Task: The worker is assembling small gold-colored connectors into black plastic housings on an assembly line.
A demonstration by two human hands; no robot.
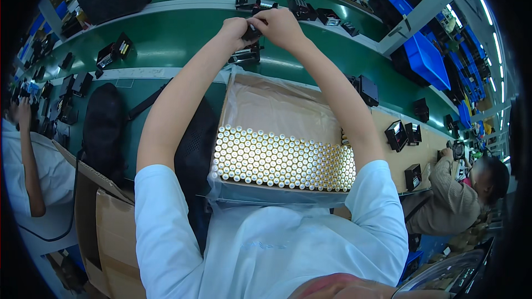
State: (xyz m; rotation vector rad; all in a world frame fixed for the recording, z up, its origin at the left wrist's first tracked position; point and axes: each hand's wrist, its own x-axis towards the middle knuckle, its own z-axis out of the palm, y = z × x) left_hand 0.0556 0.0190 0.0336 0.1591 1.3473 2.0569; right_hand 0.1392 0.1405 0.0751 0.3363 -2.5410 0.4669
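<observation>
Both arms stretch out over the green bench. My left hand (237, 29) and my right hand (278, 26) meet at the far side, fingers closed round a small black case (252, 32). Its details are mostly covered by the fingers. Just below the hands, another black device (247, 54) lies on the green surface. Between my forearms, close to my body, stands a cardboard box (226, 99) lined with clear plastic. Many cylindrical batteries (266, 158) stand upright in tight rows in its near part, and brown board shows behind them.
More black devices (302, 9) line the pale ledge beyond my hands. Others (396, 135) rest on the board at right. A black bag (105, 127) and an open carton (111, 221) are at left, blue bins (426, 61) far right. Co-workers sit on both sides.
</observation>
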